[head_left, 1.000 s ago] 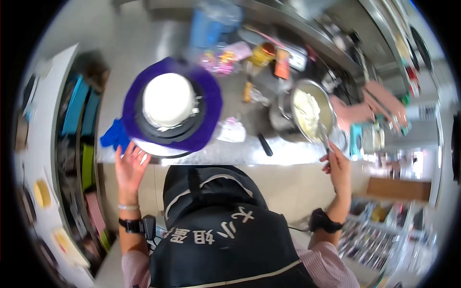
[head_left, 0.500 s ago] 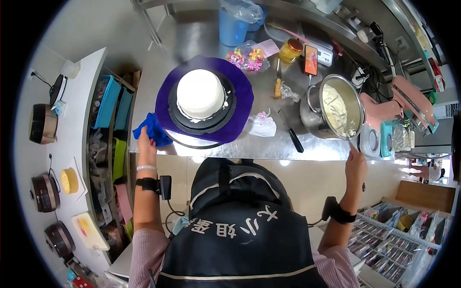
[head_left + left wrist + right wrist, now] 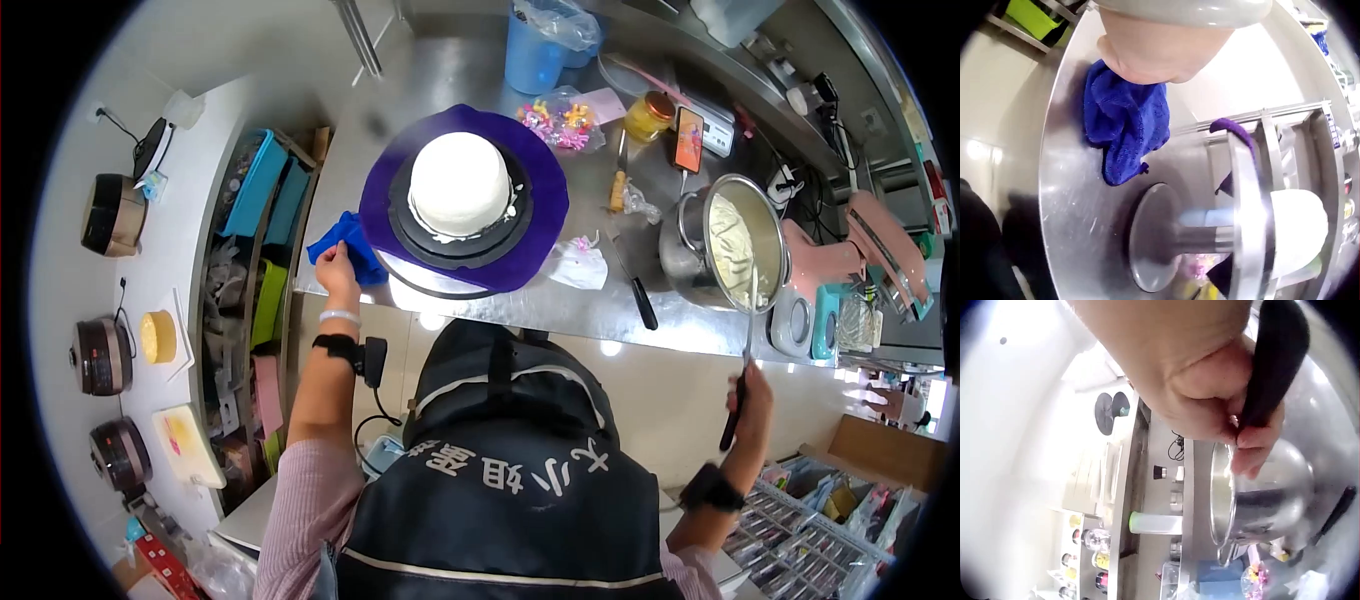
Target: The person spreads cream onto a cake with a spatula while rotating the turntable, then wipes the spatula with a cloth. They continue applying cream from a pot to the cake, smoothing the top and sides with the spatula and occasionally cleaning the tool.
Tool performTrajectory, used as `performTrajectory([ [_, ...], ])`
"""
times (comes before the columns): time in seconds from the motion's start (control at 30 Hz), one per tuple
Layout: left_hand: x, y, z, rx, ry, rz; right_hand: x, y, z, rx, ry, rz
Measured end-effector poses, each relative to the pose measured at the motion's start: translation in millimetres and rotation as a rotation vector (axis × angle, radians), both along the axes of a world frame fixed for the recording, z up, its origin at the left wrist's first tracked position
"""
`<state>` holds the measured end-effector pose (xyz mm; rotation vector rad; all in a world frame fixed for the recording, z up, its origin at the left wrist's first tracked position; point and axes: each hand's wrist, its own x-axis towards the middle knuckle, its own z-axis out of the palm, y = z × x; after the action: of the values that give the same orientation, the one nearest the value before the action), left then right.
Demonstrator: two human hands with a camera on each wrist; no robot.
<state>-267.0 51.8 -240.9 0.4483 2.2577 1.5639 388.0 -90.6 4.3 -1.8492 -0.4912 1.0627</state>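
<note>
My left hand (image 3: 338,270) grips a crumpled blue cloth (image 3: 350,248) at the table's front edge; in the left wrist view the fingers are hidden behind the hand, over the cloth (image 3: 1125,119). My right hand (image 3: 752,400) holds a palette knife by its black handle (image 3: 1275,356). Its blade (image 3: 752,310) reaches into a tilted steel pot (image 3: 690,255) of whitish cream (image 3: 730,245). A white-coated round cake (image 3: 460,185) stands on a dark board over a purple mat (image 3: 545,215), on a turntable (image 3: 1157,237) beside the left hand.
Between turntable and pot lie a white crumpled cloth (image 3: 580,265), a black-handled knife (image 3: 643,300) and a wooden-handled knife (image 3: 617,190). A pink stand mixer (image 3: 865,240) stands right of the pot. Behind are a jar (image 3: 650,118), a phone (image 3: 688,140), a scale and a blue pitcher (image 3: 535,60).
My left hand, spread beside the blue cloth before, now grips it. The right hand has drawn back from the pot's rim toward me, showing more of the palette knife. The head view has shifted.
</note>
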Motion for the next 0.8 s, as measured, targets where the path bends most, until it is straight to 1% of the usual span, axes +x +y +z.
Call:
performTrajectory([
  [0.07,-8.1,-9.4,-7.8,0.150,-0.025,0.034,-2.0,-38.1,15.0,-0.111,-0.003,0.041],
  [0.1,-27.1,-17.6,-32.6,0.288,-0.093,-0.066,-9.2,-57.3,27.6,-0.137,-0.030,-0.002],
  [0.13,-49.5,-21.5,-65.5,0.429,-0.186,-0.171,-9.7,-74.4,40.5,-0.114,-0.023,0.075],
  [0.17,-62.2,-18.8,-75.9,0.179,-0.097,-0.062,-16.9,-80.4,53.2,-0.064,-0.070,0.095],
  [0.2,-50.8,-17.0,-56.2,0.267,-0.110,-0.013,-24.9,-77.1,60.9,-0.014,-0.111,0.122],
  [0.23,-39.3,-15.3,-51.7,0.314,0.031,-0.054,-25.4,-69.7,56.3,0.044,-0.276,0.128],
  [0.27,-11.6,-19.1,-15.8,0.166,0.155,-0.127,-24.4,-57.4,42.6,0.101,-0.425,0.149],
  [0.33,20.7,-18.8,17.7,-0.143,0.440,-0.325,-29.3,-21.6,13.4,0.057,-1.019,0.235],
  [0.4,34.8,-24.3,14.9,-0.349,0.834,-0.463,-34.6,-1.0,-21.6,-0.073,-1.513,0.306],
  [0.43,35.8,-23.6,12.5,-0.441,0.800,-0.450,-38.6,-1.6,-32.2,-0.170,-1.486,0.311],
  [0.47,35.4,-23.2,18.3,-0.405,0.809,-0.462,-41.0,-13.5,-38.0,-0.162,-1.540,0.305],
  [0.5,22.4,-21.0,6.1,-0.338,0.852,-0.464,-41.0,-31.4,-39.7,-0.145,-1.597,0.305],
  [0.53,7.2,-23.7,-9.5,-0.283,0.897,-0.459,-38.1,-54.4,-38.8,-0.220,-1.519,0.314],
  [0.57,-2.2,-26.1,-17.1,-0.221,0.792,-0.449,-44.2,-72.8,-27.1,-0.271,-1.528,0.330],
  [0.6,-12.8,-26.1,-17.3,-0.153,0.698,-0.431,-39.8,-88.9,-24.0,-0.215,-1.500,0.313],
  [0.63,-13.4,-29.1,-5.5,-0.014,0.314,-0.390,-43.5,-93.8,-15.7,0.017,-1.459,0.323],
  [0.67,-8.6,-35.8,12.7,0.137,-0.054,-0.337,-48.4,-90.9,-7.9,0.125,-1.363,0.336],
  [0.73,-10.7,-50.2,45.5,0.328,-0.497,-0.154,-83.7,-62.4,-0.7,0.353,-1.064,0.349],
  [0.77,-5.8,-59.2,64.8,0.478,-0.673,-0.132,-100.7,-46.0,-1.3,0.440,-0.903,0.451],
  [0.8,-8.2,-68.3,78.2,0.639,-0.850,-0.116,-120.8,-26.9,-6.1,0.465,-0.875,0.470],
])
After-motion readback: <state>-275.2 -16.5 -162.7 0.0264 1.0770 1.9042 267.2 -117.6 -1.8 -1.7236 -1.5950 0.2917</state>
